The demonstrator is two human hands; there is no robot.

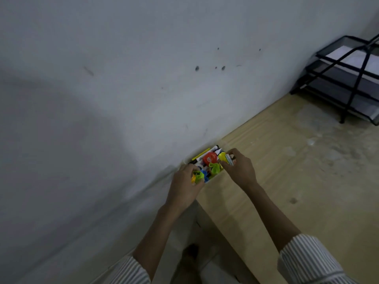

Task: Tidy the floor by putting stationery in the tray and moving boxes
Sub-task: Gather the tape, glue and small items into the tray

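Note:
A small white tray (212, 177) full of coloured stationery sits on the corner of a light wooden desk (287, 181), against the wall. Inside it I see a red-orange tape dispenser (209, 157), green clips (215, 168), a yellow pen and a black marker (202, 155). My left hand (185, 186) grips the tray's near-left end, fingers over small green, blue and yellow pieces. My right hand (239, 168) holds the tray's right end, fingertips around a yellow item with a white label (224, 157).
A grey-white wall (123, 99) runs right behind the tray. A black mesh tiered paper rack (348, 83) with white sheets stands at the desk's far right. Below the desk edge, floor and my foot (190, 255) show.

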